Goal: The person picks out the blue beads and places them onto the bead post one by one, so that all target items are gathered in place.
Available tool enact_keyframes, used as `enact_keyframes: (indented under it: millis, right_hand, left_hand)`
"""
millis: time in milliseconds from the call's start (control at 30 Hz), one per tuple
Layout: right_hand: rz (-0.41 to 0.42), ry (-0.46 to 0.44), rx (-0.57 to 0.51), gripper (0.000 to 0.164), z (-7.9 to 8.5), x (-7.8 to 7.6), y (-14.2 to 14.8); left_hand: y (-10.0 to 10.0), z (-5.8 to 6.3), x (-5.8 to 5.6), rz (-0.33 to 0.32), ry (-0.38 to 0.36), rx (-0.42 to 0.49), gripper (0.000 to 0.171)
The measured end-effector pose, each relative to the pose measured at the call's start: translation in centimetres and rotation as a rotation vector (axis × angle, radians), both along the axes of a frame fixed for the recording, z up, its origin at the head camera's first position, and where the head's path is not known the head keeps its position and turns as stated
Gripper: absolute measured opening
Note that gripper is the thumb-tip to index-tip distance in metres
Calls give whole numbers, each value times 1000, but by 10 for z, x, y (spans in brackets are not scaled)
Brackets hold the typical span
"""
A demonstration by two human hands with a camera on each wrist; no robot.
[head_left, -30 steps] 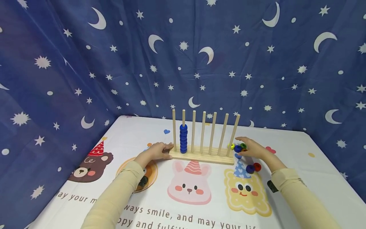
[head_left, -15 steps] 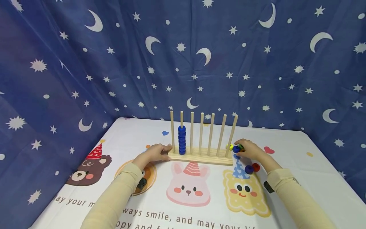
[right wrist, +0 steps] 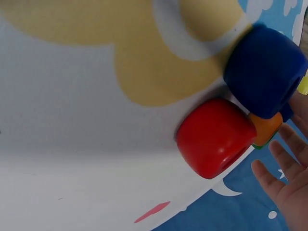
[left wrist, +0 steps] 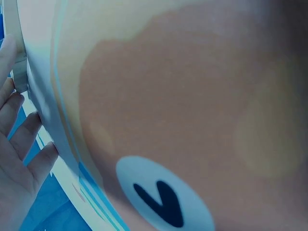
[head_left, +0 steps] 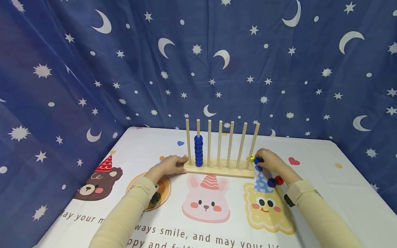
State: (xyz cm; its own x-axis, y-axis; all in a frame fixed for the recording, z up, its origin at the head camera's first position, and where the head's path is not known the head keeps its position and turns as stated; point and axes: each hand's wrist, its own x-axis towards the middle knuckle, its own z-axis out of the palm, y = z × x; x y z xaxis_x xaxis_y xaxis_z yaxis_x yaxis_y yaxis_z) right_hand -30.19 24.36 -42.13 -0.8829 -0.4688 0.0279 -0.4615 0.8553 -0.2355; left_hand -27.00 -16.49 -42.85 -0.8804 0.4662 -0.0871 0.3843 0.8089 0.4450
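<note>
A wooden bead rack (head_left: 223,171) with several upright pegs stands on the table. A stack of blue beads (head_left: 199,151) fills most of its second peg from the left. At the rack's left end, my left hand (head_left: 169,164) grips the base between thumb and fingers. My right hand (head_left: 270,160) reaches down over loose beads beside the right end, thumb and index finger around a blue bead (head_left: 258,161); whether they pinch it is hidden. An orange bead (right wrist: 266,128) lies close to its spread fingers in the right wrist view. A yellow bead (head_left: 252,158) sits by the rack.
A red bead (head_left: 279,179) and a dark blue bead (head_left: 271,182) lie together nearer me, below the right hand. The white tablecloth (head_left: 322,165) carries printed cartoon animals. A blue star-patterned curtain (head_left: 198,62) hangs behind the table.
My right hand has lowered and drawn its fingers in over the loose beads, now covering the green and brownish ones. The left hand stays at the rack's end.
</note>
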Motion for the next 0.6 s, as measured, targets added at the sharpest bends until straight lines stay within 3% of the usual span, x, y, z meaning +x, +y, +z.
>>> enact_keyframes:
  millis: [133, 600]
  right_hand:
    - [7, 8, 9, 23, 4, 1, 1]
    - [-118, -76, -73, 36, 24, 16, 2]
  left_hand:
    - [1, 1, 1, -4, 0, -6, 58]
    - [0, 0, 1, -19, -7, -6, 60]
